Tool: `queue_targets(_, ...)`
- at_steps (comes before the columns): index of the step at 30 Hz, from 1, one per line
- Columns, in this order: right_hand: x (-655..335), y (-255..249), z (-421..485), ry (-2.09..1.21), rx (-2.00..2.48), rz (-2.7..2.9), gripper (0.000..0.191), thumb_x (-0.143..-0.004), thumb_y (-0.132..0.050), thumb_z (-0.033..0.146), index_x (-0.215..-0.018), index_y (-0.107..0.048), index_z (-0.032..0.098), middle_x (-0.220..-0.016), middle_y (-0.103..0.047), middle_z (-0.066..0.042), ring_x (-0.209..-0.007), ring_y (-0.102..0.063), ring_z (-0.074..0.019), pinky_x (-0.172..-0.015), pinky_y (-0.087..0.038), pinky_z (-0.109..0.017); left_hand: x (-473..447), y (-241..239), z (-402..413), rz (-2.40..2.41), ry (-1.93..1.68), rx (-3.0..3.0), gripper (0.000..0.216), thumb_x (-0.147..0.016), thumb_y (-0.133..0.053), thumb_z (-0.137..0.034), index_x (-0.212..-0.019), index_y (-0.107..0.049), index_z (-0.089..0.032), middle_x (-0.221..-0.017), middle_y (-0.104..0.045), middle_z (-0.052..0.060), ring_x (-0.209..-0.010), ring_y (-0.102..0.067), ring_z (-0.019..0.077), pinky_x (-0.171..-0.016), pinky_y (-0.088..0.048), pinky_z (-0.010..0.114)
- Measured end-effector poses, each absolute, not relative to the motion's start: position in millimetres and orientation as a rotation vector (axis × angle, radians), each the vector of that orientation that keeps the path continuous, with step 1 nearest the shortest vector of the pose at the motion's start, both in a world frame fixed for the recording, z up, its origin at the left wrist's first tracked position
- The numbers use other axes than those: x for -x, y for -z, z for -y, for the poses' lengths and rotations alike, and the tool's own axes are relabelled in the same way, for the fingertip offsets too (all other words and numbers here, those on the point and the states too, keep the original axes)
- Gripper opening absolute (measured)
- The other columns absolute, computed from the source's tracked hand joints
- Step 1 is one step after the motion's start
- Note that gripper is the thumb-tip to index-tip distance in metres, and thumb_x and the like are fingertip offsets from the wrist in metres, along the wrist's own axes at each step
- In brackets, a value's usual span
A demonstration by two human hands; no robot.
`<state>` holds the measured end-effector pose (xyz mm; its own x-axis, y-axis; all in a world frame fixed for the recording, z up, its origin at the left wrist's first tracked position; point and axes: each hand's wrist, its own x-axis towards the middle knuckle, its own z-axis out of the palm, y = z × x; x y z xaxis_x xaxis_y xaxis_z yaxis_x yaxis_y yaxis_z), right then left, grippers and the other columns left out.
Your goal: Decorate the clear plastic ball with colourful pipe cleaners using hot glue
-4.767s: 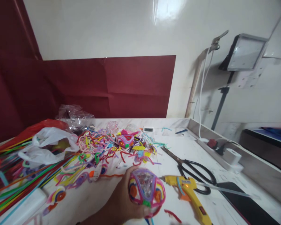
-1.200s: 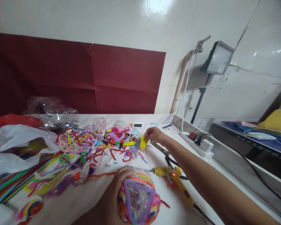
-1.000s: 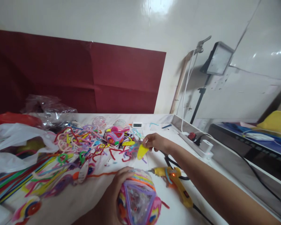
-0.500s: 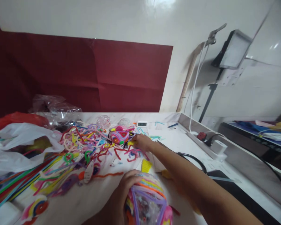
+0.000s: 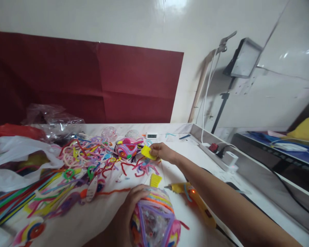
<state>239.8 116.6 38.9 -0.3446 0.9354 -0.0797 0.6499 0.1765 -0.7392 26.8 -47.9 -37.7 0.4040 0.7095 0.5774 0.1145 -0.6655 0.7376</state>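
Note:
My left hand (image 5: 130, 209) is wrapped round a clear ball covered in coloured pipe-cleaner shapes (image 5: 154, 223) at the bottom centre. My right hand (image 5: 161, 151) reaches across the white table (image 5: 190, 154) and pinches a folded yellow pipe-cleaner piece (image 5: 148, 152), lifted just above the pile of loose pipe-cleaner bits (image 5: 98, 157). A second yellow piece (image 5: 155, 180) lies on the table just beyond the ball. A yellow glue gun (image 5: 193, 202) with a lit orange lamp lies to the right of the ball, under my right forearm.
Another decorated ball (image 5: 126, 150) sits in the pile. Long pipe cleaners (image 5: 20, 202) and plastic bags (image 5: 18, 161) fill the left side. A small digital clock (image 5: 151, 136) stands at the back. A power strip (image 5: 221, 158) lies by the right rim.
My right hand set one yellow piece down near the ball, went back to the pile and has lifted a second yellow piece. The left hand kept hold of the ball.

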Motion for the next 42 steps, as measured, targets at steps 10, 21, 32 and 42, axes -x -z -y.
queue_targets(10, -242.5, -48.8, -92.4, -1.242, 1.278, 2.035, 0.025, -0.08, -0.059, 0.004, -0.102, -0.067, 0.013, -0.067, -0.063, 0.005, -0.052, -0.057, -0.0069, -0.049, -0.048, -0.016, -26.4, 44.5, 45.9, -0.619, -1.244, -2.08, 0.097, -0.054, -0.088, -0.04, -0.138, -0.04, -0.032, -0.141, -0.045, 0.013, -0.13, -0.048, 0.0423, -0.106, -0.042, 0.052)
queue_targets(21, -216.0, -57.3, -92.7, -1.148, 1.151, 2.355, 0.034, -0.07, -0.061, -0.002, -0.094, -0.078, 0.015, -0.075, -0.072, 0.002, -0.065, -0.063, -0.01, -0.061, -0.047, -0.017, -21.7, 48.9, 43.7, -0.651, -1.231, -2.067, 0.056, -0.08, -0.071, -0.042, -0.132, -0.055, -0.028, -0.136, -0.055, 0.013, -0.129, -0.052, 0.0366, -0.108, -0.043, 0.051)
queue_targets(32, -203.8, -59.4, -87.5, -0.782, 1.291, 2.592, 0.029, -0.075, -0.062, 0.001, -0.097, -0.075, 0.015, -0.09, -0.074, -0.001, -0.073, -0.062, -0.0112, -0.065, -0.044, -0.018, -20.7, 44.0, 50.3, -0.723, -1.145, -2.111, 0.041, -0.087, -0.061, -0.033, -0.129, -0.059, -0.036, -0.137, -0.059, 0.005, -0.123, -0.058, 0.0311, -0.107, -0.046, 0.044)
queue_targets(42, -230.6, -41.6, -63.2, -0.62, 1.492, 2.817, 0.043, -0.065, -0.082, 0.017, -0.107, -0.072, 0.017, -0.089, -0.072, -0.004, -0.078, -0.063, -0.0192, -0.059, -0.038, -0.022, -21.1, 47.2, 50.2, -0.623, -1.019, -2.109, 0.074, -0.065, -0.083, -0.046, -0.133, -0.055, -0.035, -0.145, -0.051, 0.006, -0.124, -0.057, 0.0352, -0.103, -0.05, 0.042)
